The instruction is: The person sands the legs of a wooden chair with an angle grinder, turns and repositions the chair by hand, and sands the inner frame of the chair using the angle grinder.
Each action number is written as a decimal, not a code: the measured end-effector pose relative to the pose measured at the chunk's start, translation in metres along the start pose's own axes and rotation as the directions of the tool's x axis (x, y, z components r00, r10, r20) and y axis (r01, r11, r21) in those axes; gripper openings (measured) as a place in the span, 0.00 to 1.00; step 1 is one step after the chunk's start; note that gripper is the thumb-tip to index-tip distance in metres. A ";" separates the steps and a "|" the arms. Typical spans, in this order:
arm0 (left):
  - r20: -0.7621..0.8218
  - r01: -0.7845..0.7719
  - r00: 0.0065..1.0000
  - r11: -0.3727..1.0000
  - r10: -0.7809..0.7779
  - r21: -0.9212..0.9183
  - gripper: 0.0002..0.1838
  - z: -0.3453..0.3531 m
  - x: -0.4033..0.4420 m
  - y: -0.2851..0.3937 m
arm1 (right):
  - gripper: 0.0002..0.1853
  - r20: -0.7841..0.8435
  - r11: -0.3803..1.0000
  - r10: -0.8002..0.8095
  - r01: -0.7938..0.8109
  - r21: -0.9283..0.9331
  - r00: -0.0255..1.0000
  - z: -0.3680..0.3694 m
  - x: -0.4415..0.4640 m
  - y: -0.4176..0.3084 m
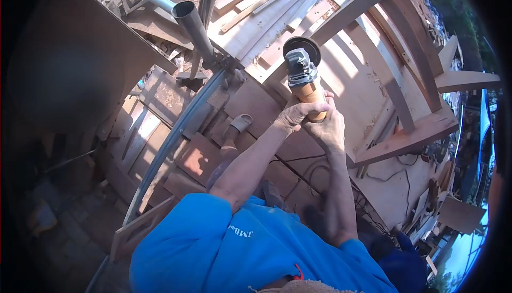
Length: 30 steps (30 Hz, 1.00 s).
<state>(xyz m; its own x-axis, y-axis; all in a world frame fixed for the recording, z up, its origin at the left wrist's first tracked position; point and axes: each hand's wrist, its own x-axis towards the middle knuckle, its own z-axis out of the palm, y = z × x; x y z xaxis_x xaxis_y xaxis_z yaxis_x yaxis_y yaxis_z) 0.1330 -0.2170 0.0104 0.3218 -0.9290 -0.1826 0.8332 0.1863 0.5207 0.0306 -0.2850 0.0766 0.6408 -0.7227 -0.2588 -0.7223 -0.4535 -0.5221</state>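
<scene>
An angle grinder (308, 87) with a yellow body, grey metal head and dark round disc (313, 47) is held out in front of me. My left hand (295, 116) is closed around the left side and rear of its body. My right hand (328, 127) is closed around the rear end from the right, close against the left one. The disc is beside the near end of a wooden beam of a curved frame (357, 10); I cannot tell whether they touch.
The curved wooden frame stands on a wooden work surface (341, 74) at the right. Several loose boards (266, 10) lie beyond. A metal pipe (194, 29) and a long metal rail (176, 143) are at left. A cord (394, 175) trails at right. A sandaled foot (241, 123) shows below.
</scene>
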 end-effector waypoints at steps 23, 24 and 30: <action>-0.047 0.037 0.998 0.981 -0.047 -0.189 0.26 -0.058 -0.066 -0.116 | 0.41 0.031 0.973 -0.214 0.210 0.099 0.976 0.065 -0.069 0.082; -0.038 0.040 0.998 0.980 -0.048 -0.194 0.26 -0.059 -0.067 -0.118 | 0.46 0.085 0.986 -0.147 0.138 0.098 0.986 0.063 -0.073 0.076; -0.033 0.014 0.999 0.977 -0.021 -0.211 0.26 -0.065 -0.059 -0.112 | 0.39 -0.042 0.963 -0.252 0.255 0.084 0.967 0.073 -0.064 0.074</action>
<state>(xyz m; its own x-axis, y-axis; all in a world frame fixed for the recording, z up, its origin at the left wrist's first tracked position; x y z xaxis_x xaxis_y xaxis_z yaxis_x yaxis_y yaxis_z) 0.0496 -0.1623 -0.0911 0.3185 -0.9218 -0.2211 0.9138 0.2365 0.3302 -0.0447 -0.2343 -0.0053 0.7907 -0.6065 -0.0841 -0.5105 -0.5773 -0.6373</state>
